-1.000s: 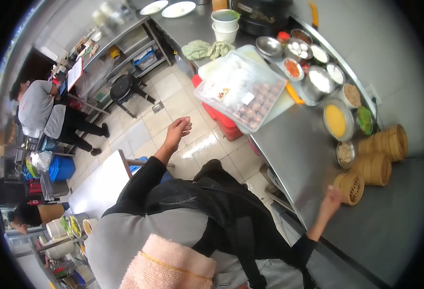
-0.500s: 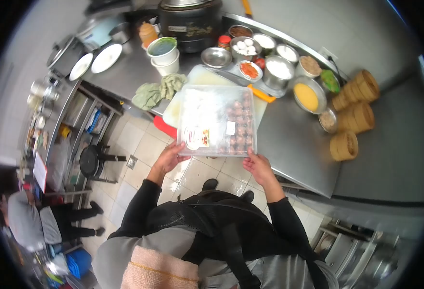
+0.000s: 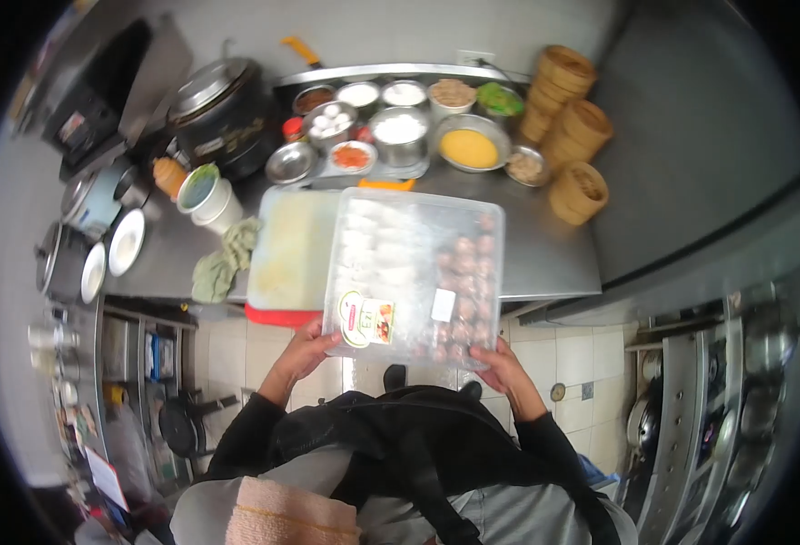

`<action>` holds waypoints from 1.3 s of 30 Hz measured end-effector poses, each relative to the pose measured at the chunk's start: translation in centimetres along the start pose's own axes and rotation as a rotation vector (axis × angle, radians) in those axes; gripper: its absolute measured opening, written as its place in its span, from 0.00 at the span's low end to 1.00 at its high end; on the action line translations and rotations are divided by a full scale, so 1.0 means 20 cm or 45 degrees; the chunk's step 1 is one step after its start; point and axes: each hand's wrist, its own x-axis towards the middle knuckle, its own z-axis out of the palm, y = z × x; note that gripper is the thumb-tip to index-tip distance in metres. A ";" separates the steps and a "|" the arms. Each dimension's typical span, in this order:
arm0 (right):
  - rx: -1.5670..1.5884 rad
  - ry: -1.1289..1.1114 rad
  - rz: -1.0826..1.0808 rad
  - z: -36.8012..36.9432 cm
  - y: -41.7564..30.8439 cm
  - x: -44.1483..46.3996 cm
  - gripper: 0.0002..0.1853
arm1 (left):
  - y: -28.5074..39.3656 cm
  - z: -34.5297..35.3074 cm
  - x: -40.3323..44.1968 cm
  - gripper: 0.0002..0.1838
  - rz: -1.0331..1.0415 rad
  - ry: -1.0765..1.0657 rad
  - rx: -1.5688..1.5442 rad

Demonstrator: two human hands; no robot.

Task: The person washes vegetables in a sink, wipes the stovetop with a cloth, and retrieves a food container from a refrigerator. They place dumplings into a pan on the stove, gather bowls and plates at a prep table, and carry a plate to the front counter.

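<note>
Container (image 3: pixel 421 282) of clear plastic, flat and nearly square, is held in front of the body by both hands, its far part over the steel counter (image 3: pixel 554 259) and its near edge out past the counter's front, above the tiled floor (image 3: pixel 595 350). The left hand (image 3: pixel 306 351) grips the near left corner, and the right hand (image 3: pixel 503 366) grips the near right corner, with the fingers of both partly hidden below. Rows of white pieces (image 3: pixel 377 241) show through on the left and round brown pieces (image 3: pixel 468 282) on the right, with a printed label (image 3: pixel 368 320) near the left hand and a small white sticker (image 3: pixel 444 305) toward the right one. From above, it covers part of the cutting board (image 3: pixel 296 241); whether they touch, I cannot tell. A green cloth (image 3: pixel 223 263) lies just left of the board, and a yellow handle (image 3: pixel 387 184) shows beyond the far edge. Toward the wall stands a metal bowl (image 3: pixel 454 123) of yellow food, with bamboo steamers (image 3: pixel 578 193) to its right
</note>
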 end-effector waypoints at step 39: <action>0.606 1.360 -1.374 -1.68 -0.79 -2.26 0.34 | -0.73 4.79 1.81 0.38 1.649 -0.772 0.487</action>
